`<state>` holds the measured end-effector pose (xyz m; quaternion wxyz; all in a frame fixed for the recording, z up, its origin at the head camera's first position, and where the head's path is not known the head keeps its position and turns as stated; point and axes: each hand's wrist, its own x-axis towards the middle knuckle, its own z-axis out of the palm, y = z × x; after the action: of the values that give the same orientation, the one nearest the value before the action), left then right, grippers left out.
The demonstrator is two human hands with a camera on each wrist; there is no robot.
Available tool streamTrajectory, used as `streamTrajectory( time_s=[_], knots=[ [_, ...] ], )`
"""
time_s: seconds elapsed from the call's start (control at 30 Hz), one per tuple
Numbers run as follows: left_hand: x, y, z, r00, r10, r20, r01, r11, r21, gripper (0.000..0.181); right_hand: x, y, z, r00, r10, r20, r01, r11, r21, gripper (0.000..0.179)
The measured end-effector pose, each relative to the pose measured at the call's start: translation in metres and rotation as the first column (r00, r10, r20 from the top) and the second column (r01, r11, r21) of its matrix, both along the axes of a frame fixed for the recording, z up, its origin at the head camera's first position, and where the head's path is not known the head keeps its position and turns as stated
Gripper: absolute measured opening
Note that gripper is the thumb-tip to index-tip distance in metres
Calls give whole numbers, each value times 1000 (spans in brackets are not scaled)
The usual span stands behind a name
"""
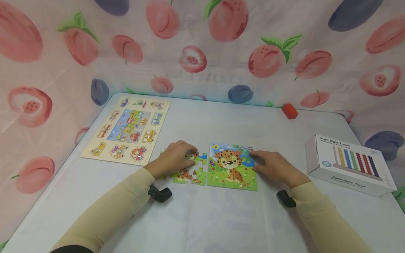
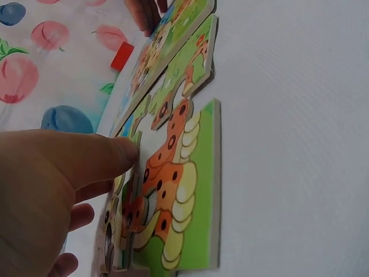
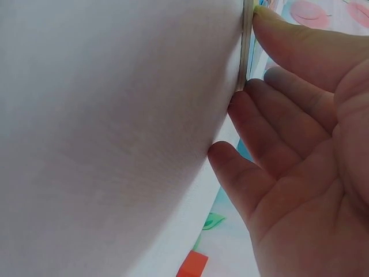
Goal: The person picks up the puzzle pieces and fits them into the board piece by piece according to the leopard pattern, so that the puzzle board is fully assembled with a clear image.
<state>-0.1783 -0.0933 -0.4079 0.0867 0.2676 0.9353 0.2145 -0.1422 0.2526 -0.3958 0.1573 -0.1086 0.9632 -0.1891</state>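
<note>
In the head view my left hand [image 1: 174, 158] is over loose leopard puzzle pieces [image 1: 197, 177], its thumb and forefinger pinching a puzzle piece [image 1: 191, 154]. The left wrist view shows the thumb [image 2: 109, 156] low over the pieces, beside a larger spotted piece [image 2: 179, 190] with a green border; the other fingers are partly hidden behind. Just right of the pieces lies a picture board [image 1: 232, 167] with a sitting leopard on green grass. My right hand [image 1: 273, 165] touches that board's right edge, thumb and fingers extended, as the right wrist view [image 3: 300, 121] also shows.
A wooden vehicle puzzle board [image 1: 152, 116] lies at the back left. Near the back edge sits a red block [image 1: 290, 111]. On the right is a white box [image 1: 351, 165] with a bead-rack picture. A fruit-printed cloth [image 1: 221, 70] hangs behind the white table [image 1: 215, 221].
</note>
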Motion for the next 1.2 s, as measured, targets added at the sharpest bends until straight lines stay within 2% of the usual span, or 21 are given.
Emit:
streamTrajectory(
  time_s=[0.17, 0.4, 0.6, 0.87, 1.2],
  knots=[
    [-1, 3, 2, 1000, -4, -13, 4, 1000, -11, 38, -1, 0, 1, 1000, -5, 7, 5, 1000, -3, 59],
    [-2, 5, 5, 1000, -4, 0, 4, 999, -33, 39, -1, 0, 2, 1000, -10, 15, 11, 1000, -11, 59],
    [-3, 5, 6, 999, -32, -10, 32, 999, -43, 37, -1, 0, 1, 1000, -14, 18, 14, 1000, -14, 59],
    [-3, 5, 6, 999, -49, 22, 50, 998, -43, 37, 0, -1, 1, 1000, -15, 17, 15, 1000, -21, 59],
    [-3, 2, 10, 997, -78, 11, 78, 996, -37, 37, 0, -2, 2, 1000, -18, 19, 19, 999, -26, 59]
  ],
)
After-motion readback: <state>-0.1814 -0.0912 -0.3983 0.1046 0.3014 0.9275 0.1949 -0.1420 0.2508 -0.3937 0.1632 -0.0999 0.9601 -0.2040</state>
